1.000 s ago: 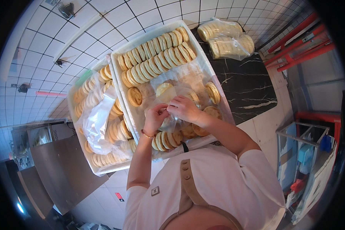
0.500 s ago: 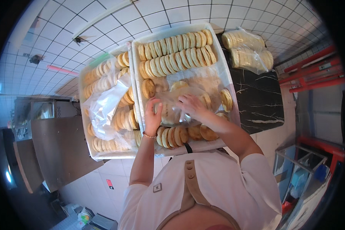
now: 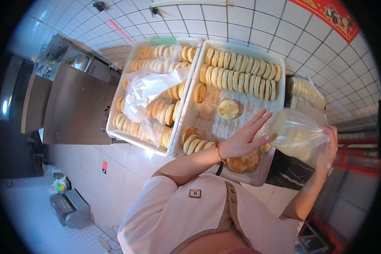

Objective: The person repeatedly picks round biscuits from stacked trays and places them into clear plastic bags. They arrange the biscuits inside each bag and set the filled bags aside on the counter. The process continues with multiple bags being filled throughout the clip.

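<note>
Your right hand (image 3: 329,148) pinches the far end of a clear bag (image 3: 298,134) of flat round cakes, fingers closed on the film. The bag sits in the air, just right of the right tray (image 3: 279,63) and over the dark marble counter (image 3: 288,172). Your left hand (image 3: 245,137) is flat and open, fingers spread, tips against the near end of the bag; it grips nothing.

Handling, as I judge it:
- Film is thin, soft and slick. It'll slide through a light pinch and give no support.
- The cakes look dry and crumbly, with several stacked inside, so the load is moderate and will sag the bag in the middle.
- Don't squeeze the stack edge-on; edges will likely chip.
- Best hold: bunch the loose film at the end in one hand and put a flat palm under the stack with the other.

Around it: one loose cake (image 3: 228,109) lies flat mid-tray, rows stand on edge at the tray's far side, and a few more sit near your wrist. The left tray (image 3: 114,135) holds more rows under a loose plastic sheet (image 3: 150,86). More filled bags (image 3: 305,91) lie beyond on the counter.
</note>
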Demonstrator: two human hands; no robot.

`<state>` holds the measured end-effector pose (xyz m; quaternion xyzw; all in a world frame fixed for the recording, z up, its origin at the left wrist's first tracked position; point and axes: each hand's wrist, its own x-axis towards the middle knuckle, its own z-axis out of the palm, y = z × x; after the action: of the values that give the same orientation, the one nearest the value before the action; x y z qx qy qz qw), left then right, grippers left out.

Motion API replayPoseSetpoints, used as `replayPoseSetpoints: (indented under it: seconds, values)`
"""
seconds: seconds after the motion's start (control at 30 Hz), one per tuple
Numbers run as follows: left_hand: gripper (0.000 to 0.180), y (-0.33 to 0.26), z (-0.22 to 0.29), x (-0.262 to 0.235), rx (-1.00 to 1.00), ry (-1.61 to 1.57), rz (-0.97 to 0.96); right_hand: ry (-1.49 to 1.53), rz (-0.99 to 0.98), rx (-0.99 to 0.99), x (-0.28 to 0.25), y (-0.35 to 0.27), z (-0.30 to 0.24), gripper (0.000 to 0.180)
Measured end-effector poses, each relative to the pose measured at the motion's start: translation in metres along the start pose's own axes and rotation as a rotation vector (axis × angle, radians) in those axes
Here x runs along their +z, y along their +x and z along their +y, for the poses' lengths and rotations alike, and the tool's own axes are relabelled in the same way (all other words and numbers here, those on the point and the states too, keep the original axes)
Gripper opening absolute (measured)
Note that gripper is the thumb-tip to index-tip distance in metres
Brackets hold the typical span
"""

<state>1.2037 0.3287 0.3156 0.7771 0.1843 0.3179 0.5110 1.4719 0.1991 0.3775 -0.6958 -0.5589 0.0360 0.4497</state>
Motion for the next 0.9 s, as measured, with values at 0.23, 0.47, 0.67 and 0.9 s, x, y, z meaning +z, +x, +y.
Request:
replayPoseSetpoints:
  seconds: [0.23, 0.47, 0.67, 0.9]
  values:
    - [0.018, -0.046, -0.100, -0.153, -0.113, 0.655, 0.367, -0.222, -0.126, -0.100, -0.011, -0.056, 0.204, 0.022]
    - [0.040, -0.127, -0.171, -0.310, -0.653, 1.399, 0.614, -0.698, -0.043, 0.003, 0.017, -0.060, 0.264, 0.028]
    - [0.016, -0.146, -0.206, -0.349, -0.589, 1.043, 0.404, -0.801, -0.063, 0.318, 0.062, -0.037, 0.169, 0.053]
    - [0.010, -0.143, -0.174, -0.430, -0.360, -0.468, 0.798, 0.074, -0.057, 0.136, 0.231, 0.025, -0.034, 0.031]
